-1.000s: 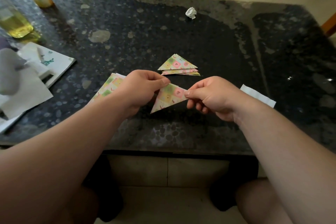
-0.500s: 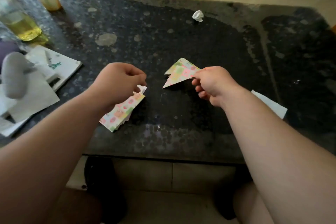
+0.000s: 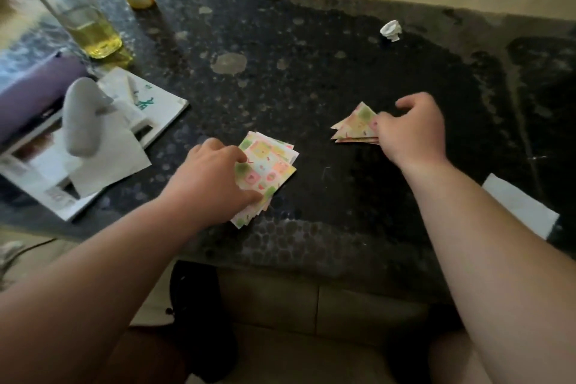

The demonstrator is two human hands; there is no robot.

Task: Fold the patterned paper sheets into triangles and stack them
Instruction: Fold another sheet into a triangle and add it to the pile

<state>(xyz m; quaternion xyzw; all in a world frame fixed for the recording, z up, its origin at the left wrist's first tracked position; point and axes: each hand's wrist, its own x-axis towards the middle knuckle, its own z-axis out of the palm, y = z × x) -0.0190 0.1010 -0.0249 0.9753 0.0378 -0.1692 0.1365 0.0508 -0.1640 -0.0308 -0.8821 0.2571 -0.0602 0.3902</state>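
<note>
A pile of unfolded patterned paper sheets (image 3: 268,170) lies on the dark stone table (image 3: 311,72) in front of me. My left hand (image 3: 215,178) grips that pile, fingers on its top edge and thumb on its near corner. To the right lies a stack of folded patterned triangles (image 3: 355,126). My right hand (image 3: 411,131) rests on the stack's right side, its thumb touching the top triangle and its fingers loosely curled above. The right part of the stack is hidden by the hand.
At the left lie white papers and a booklet (image 3: 149,103), a grey rounded object (image 3: 82,115) and a glass bottle of yellow liquid (image 3: 84,22). A crumpled paper ball (image 3: 391,30) sits far back. A white slip (image 3: 520,206) lies near the right edge.
My right hand has carried the folded triangle onto the stack of triangles. My left hand has moved to the pile of flat sheets and gripped it. The view has shifted left.
</note>
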